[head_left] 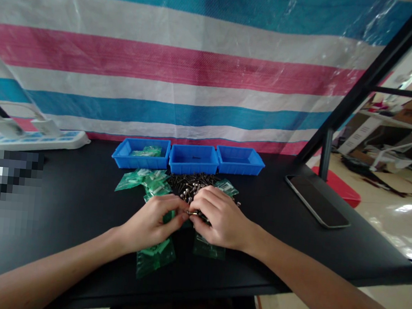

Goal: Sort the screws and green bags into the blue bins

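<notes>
My left hand (159,220) and my right hand (222,218) meet over the middle of the black table, fingertips almost touching. Between them is a small shiny screw (192,213), pinched by thumb and fingers from both sides; part of it is hidden. Just behind the hands lies a heap of dark and silvery screws (192,180). Green plastic bags (151,181) are spread left of the heap, and another green bag (155,258) lies below my left hand. Under my right hand a clear greenish bag (209,247) shows, with small metal pieces in it.
Three blue trays stand in a row at the back: the left tray (140,162) contains green bags, beside the middle tray (193,165) and right tray (241,167). A phone (317,201) lies on the right, a power strip (66,140) at back left. A black frame post (339,115) rises right.
</notes>
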Tool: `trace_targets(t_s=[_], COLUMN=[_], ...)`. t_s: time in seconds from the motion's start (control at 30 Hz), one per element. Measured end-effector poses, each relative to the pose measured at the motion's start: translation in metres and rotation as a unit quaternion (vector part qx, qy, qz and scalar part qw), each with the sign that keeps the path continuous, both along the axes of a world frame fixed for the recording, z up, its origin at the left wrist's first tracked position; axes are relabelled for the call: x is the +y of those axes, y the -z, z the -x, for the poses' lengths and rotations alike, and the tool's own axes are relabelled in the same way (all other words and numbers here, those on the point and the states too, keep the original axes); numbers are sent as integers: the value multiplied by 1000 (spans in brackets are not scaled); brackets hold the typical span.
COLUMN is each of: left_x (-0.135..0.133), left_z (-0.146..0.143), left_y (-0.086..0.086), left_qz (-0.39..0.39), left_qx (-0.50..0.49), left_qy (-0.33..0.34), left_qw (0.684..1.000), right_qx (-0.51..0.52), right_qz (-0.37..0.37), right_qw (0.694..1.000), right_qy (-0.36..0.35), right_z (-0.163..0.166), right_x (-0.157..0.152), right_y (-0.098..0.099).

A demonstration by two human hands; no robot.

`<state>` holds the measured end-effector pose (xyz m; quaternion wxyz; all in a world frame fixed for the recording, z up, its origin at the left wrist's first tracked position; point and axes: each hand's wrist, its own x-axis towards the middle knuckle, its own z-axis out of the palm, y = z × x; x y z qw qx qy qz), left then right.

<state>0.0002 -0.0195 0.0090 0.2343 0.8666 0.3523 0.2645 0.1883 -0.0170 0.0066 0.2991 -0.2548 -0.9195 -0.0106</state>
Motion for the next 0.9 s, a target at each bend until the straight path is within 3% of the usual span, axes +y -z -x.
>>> trace_targets(t_s=[0.9], left_x=[0], left_z=[-2], left_y=[2], left_qz=[-13], left_qx=[16], left_qy=[3], left_qw=[1000], right_qx=[-35], right_qz=[1], right_qw=[999], right_qy=[-6], right_z=[0], right_x=[0], right_y=[2])
